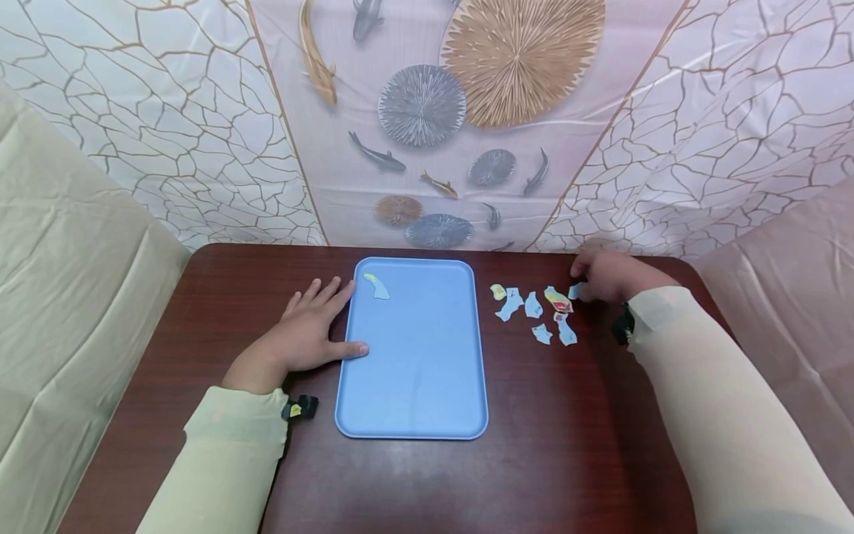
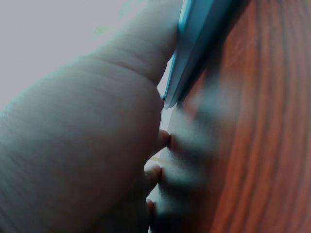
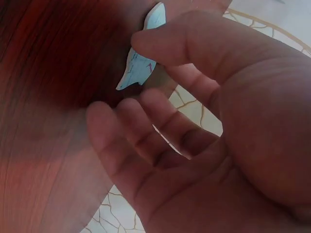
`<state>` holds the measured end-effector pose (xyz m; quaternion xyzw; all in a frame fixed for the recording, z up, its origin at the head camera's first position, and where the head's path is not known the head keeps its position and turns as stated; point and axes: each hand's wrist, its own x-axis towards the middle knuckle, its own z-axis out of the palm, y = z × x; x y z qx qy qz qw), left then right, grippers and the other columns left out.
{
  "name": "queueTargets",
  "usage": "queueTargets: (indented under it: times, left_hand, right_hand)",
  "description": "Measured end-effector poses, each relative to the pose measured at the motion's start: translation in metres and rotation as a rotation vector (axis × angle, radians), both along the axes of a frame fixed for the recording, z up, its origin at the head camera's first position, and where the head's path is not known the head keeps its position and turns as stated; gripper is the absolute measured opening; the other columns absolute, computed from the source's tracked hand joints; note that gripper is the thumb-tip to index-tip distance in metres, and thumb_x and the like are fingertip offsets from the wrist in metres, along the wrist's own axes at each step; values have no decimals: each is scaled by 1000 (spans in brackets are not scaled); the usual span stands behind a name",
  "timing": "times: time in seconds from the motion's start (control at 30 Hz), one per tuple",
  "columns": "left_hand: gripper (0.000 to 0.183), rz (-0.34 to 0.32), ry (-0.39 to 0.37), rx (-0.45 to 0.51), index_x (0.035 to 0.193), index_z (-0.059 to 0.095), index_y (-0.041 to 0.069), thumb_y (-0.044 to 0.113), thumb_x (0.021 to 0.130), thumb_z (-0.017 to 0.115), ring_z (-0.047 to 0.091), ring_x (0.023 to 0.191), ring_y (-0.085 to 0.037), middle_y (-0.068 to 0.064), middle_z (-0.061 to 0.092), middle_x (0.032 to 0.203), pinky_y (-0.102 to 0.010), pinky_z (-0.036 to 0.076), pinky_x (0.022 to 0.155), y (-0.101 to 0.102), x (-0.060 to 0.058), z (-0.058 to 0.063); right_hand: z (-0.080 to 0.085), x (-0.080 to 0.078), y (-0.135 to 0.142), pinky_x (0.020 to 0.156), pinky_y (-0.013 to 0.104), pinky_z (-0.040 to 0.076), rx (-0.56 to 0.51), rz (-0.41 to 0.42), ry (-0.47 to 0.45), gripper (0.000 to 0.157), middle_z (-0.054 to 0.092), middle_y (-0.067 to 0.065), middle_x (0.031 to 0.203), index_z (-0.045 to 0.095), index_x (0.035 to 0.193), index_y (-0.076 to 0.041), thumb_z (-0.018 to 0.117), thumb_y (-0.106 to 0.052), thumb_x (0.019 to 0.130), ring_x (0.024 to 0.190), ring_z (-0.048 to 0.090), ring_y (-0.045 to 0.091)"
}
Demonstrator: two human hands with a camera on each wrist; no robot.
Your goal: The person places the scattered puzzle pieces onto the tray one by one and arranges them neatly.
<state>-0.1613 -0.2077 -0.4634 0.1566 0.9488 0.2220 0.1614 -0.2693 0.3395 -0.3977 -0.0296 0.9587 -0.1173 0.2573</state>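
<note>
My left hand [image 1: 303, 341] lies with fingers spread at the left side of a blue tray [image 1: 414, 371]. Its thumb reaches over the rim, and the other fingers rest along the edge and on the table. One curved, pale blue and yellow puzzle piece [image 1: 377, 286] lies in the tray's upper left corner. At the far right of the table, my right hand [image 1: 606, 276] pinches a light blue puzzle piece [image 3: 144, 63] between thumb and index finger. In the right wrist view this piece is tilted, and the thumb covers its middle. The other fingers are loosely bent.
Several loose puzzle pieces [image 1: 532, 305] lie between the tray and my right hand, one coloured red and yellow [image 1: 557, 300]. The dark wooden table [image 1: 534, 460] ends at a patterned cloth backdrop [image 1: 400, 178], with plain cloth at both sides.
</note>
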Motion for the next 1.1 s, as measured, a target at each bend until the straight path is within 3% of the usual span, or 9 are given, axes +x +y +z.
queueTargets:
  times: [0.3, 0.6, 1.1]
  left_hand:
    - [123, 1, 4, 2, 184, 10, 26, 80, 94, 75, -5, 176, -48, -16, 7, 191, -76, -1, 137, -1, -1, -4]
    - [123, 5, 15, -4, 184, 11, 26, 82, 93, 74, -4, 176, -48, -16, 8, 191, -75, -1, 138, -1, -2, -6]
    - [123, 1, 11, 1, 183, 11, 25, 80, 94, 75, -4, 176, -48, -17, 8, 191, -75, 0, 138, -1, -1, -4]
  right_hand:
    - [4, 3, -2, 77, 40, 60, -10, 27, 5, 42, 64, 25, 123, 68, 131, -5, 84, -2, 92, 105, 59, 41]
    - [2, 1, -2, 72, 39, 55, 3, 65, 1, 14, 65, 17, 102, 72, 103, -8, 84, -6, 95, 96, 60, 36]
    - [0, 4, 3, 72, 41, 55, 13, 77, 81, 17, 67, 16, 99, 72, 98, -7, 87, -13, 94, 93, 60, 35]
